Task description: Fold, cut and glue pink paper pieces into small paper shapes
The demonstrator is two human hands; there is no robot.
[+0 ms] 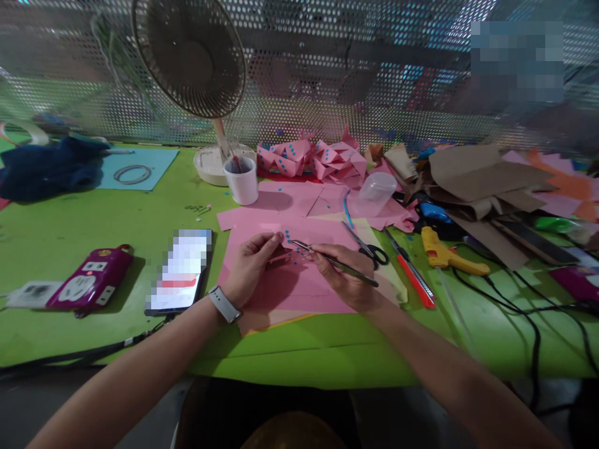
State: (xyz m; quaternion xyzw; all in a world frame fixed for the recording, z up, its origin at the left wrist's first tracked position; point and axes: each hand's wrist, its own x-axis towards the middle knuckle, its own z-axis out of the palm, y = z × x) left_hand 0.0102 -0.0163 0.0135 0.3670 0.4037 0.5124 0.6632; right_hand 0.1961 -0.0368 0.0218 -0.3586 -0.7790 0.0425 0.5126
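Observation:
My left hand (255, 265) is closed in a pinch on a small pink paper piece (283, 244) that bears blue dots. In my right hand (349, 277) is a pair of metal tweezers (360, 275), held like a pen. The tips point left and come close to the paper piece; whether they grip a dot is too small to tell. Below both hands lies a large pink paper sheet (285, 299), with several tiny blue dots (295, 262) scattered on it between the hands.
Scissors (374, 252), a red utility knife (416, 277) and a yellow glue gun (442, 255) lie to the right. A phone (180, 271) and a purple power strip (93, 280) are left. Behind stand a white cup (242, 184), a fan (189, 59) and dotted pink paper shapes (337, 159).

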